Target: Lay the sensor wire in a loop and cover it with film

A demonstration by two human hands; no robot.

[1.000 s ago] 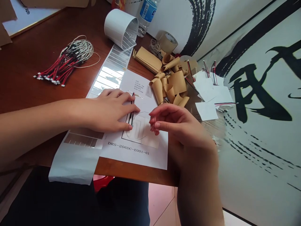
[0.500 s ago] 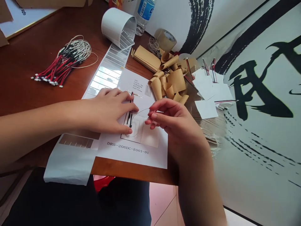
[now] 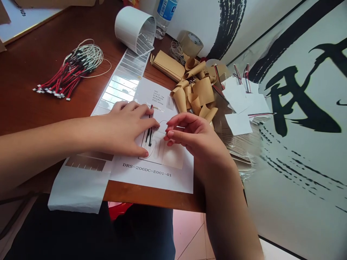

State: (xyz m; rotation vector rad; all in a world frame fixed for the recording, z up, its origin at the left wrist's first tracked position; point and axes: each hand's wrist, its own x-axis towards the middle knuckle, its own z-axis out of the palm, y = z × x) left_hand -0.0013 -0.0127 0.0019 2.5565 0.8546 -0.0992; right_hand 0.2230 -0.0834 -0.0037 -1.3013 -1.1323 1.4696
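Note:
My left hand (image 3: 130,126) lies spread over a printed sheet (image 3: 151,182) marked DRS-206DC-E001-01, its thumb and fingertips pressing on a small square outlined area. Under and beside those fingers a short cable with dark sleeves (image 3: 150,139) runs up to a connector end. From it a thin pale wire (image 3: 163,121) arcs across to my right hand (image 3: 187,131). The right thumb and forefinger pinch that wire just above the sheet. A translucent square piece (image 3: 173,157) lies on the sheet below my right hand.
Bundled red and black cables (image 3: 73,68) lie at the left. A label roll (image 3: 132,30) trails its strip beneath the sheet. Behind are a bottle (image 3: 165,18), a tape roll (image 3: 191,43) and curled brown paper (image 3: 202,92). Stacked white squares (image 3: 238,124) stand at the right by the wall.
My right hand has moved slightly left and down with the wire, which now bends in a tighter arc. My left hand stays nearly in place.

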